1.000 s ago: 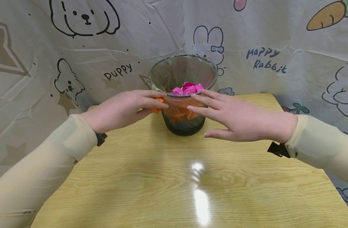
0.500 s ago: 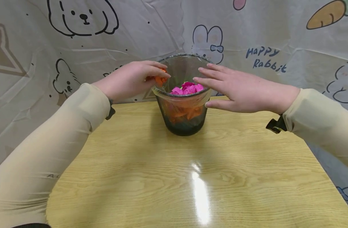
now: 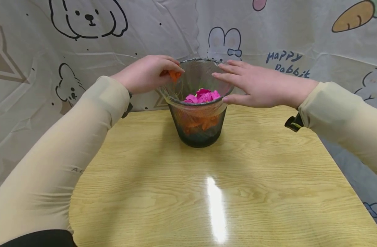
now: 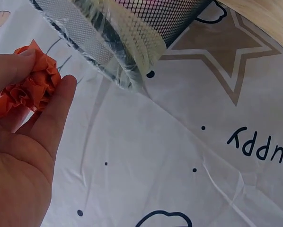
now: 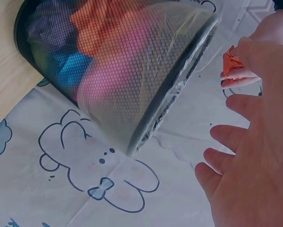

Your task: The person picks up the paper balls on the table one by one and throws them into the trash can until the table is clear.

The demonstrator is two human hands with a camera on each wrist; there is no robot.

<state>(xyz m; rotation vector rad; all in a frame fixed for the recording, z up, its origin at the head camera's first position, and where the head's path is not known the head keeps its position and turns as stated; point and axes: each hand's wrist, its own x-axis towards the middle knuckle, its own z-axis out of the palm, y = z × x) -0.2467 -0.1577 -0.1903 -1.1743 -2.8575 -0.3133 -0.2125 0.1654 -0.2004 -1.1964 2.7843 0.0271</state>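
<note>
My left hand [image 3: 151, 73] pinches a crumpled orange paper ball [image 4: 42, 80] between thumb and fingers, above the left rim of a black mesh wastebasket [image 3: 197, 128]. A clear plastic liner [image 5: 127, 94] is folded over the basket's rim. Inside lie crumpled pink paper [image 3: 203, 96] and orange paper [image 5: 101, 23]; through the mesh in the right wrist view blue paper [image 5: 73, 71] also shows. My right hand [image 3: 259, 84] holds nothing; its fingers are spread and relaxed by the right side of the rim.
The wastebasket stands toward the back of a wooden table [image 3: 188, 192]. Close behind it hangs a pale cloth [image 3: 176, 31] printed with cartoon animals and words. The table's right edge [image 3: 342, 175] runs below my right forearm.
Both hands have risen from in front of the wastebasket to its rim level, the left carrying the orange paper ball up from beside the basket. The basket has stayed in place.
</note>
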